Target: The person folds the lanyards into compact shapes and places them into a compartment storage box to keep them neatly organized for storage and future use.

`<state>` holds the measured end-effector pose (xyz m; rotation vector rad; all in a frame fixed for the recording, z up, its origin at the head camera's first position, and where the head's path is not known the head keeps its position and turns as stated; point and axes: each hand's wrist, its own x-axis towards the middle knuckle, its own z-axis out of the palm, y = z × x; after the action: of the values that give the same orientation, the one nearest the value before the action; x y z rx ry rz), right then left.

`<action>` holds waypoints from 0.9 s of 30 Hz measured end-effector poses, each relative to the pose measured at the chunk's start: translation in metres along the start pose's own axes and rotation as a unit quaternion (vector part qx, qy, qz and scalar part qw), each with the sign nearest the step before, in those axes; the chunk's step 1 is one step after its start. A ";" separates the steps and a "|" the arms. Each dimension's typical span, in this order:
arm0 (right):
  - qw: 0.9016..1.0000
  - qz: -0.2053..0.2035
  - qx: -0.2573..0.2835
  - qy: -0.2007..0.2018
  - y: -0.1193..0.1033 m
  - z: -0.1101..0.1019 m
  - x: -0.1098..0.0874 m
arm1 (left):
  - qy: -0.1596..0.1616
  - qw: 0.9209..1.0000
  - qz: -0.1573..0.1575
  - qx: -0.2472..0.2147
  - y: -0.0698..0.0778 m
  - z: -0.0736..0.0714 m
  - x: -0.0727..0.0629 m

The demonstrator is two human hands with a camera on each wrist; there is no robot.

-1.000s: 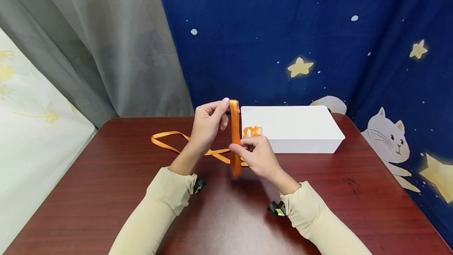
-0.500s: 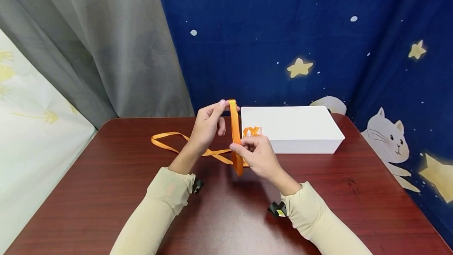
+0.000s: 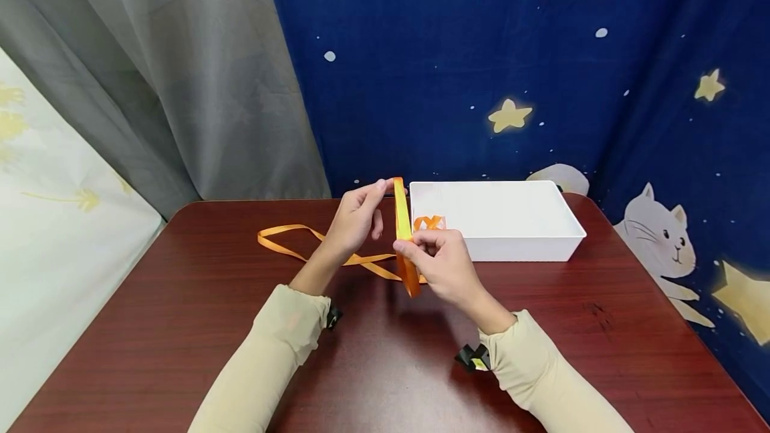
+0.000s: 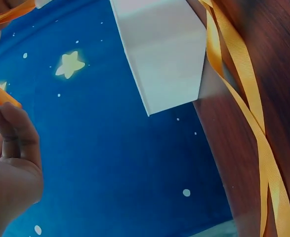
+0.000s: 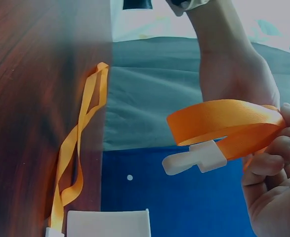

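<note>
Between both hands is an orange lanyard [image 3: 403,212], folded into a loop, its band slanting from the top down toward me. My left hand [image 3: 356,219] holds the far upper end at the fingertips. Lower down, my right hand [image 3: 442,266] pinches the band between thumb and fingers. A white plastic clip [image 5: 196,158] hangs on this lanyard in the right wrist view, near the folded band. Behind the hands, a second orange lanyard [image 3: 283,229] lies crossed over itself on the table. Part of it is hidden by the left hand and wrist.
A white open box [image 3: 517,248] stands at the back right of the brown table [image 3: 180,313]. Inside its left end lies a small bundle of orange ribbon [image 3: 428,222]. A grey curtain [image 3: 240,85] and a blue star-patterned curtain [image 3: 421,72] hang behind the table.
The upper end of the held lanyard has dropped slightly and the band leans more toward me and right. My right hand has shifted a little right. The box and the lanyard on the table stay put.
</note>
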<state>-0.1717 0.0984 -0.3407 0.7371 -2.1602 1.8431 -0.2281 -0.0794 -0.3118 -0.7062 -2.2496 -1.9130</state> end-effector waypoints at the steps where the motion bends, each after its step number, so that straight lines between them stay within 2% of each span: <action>1: 1.000 -0.001 0.002 0.002 -0.001 0.000 0.000 | -0.001 1.000 -0.001 0.005 -0.001 0.000 0.000; 5: 1.000 -0.012 0.003 0.007 -0.003 -0.002 0.001 | -0.003 1.000 -0.001 0.014 -0.003 0.002 -0.002; 6: 1.000 -0.016 0.005 0.007 -0.004 -0.002 0.001 | -0.003 1.000 0.004 0.013 -0.009 0.002 -0.001; 18: 0.997 -0.075 0.015 0.031 -0.009 -0.006 0.002 | -0.023 1.000 -0.018 0.010 -0.012 0.011 -0.007; 27: 0.995 -0.077 0.039 0.045 -0.008 -0.005 0.002 | -0.044 0.999 -0.027 0.015 -0.022 0.018 -0.013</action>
<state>-0.1702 0.1020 -0.3314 0.7963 -1.9306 1.8520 -0.2217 -0.0681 -0.3402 -0.7465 -2.3682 -1.9047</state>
